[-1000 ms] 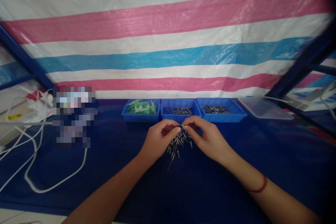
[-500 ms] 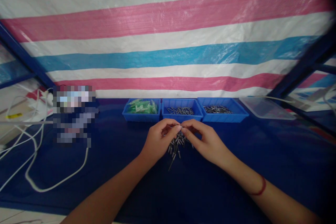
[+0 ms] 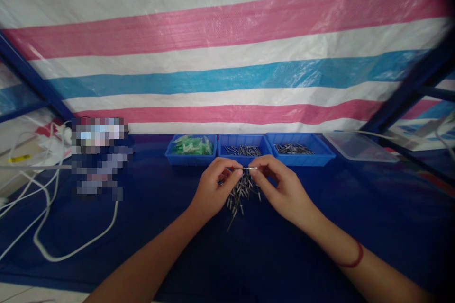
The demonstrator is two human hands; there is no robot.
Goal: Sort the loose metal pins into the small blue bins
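Between my two hands a thin metal rivet (image 3: 249, 168) is held level, above a loose pile of similar metal rivets (image 3: 239, 195) on the dark blue table. My left hand (image 3: 217, 182) pinches its left end between thumb and index finger. At its thicker right end, the thumb and index finger of my right hand (image 3: 277, 182) are closed on it. Just behind my hands stand a blue bin of green plastic pieces (image 3: 192, 145), a middle blue bin of metal rivets (image 3: 243, 150) and a right blue bin with more metal pieces (image 3: 292, 148).
A clear plastic lid (image 3: 359, 147) lies right of the bins. White cables (image 3: 46, 241) run over the left side of the table (image 3: 149, 255), near a blurred-out object (image 3: 101, 165). Behind hangs a striped plastic sheet (image 3: 227, 75).
My hands have moved slightly apart, my right hand a little to the right. The rivet between their fingertips now shows along its length.
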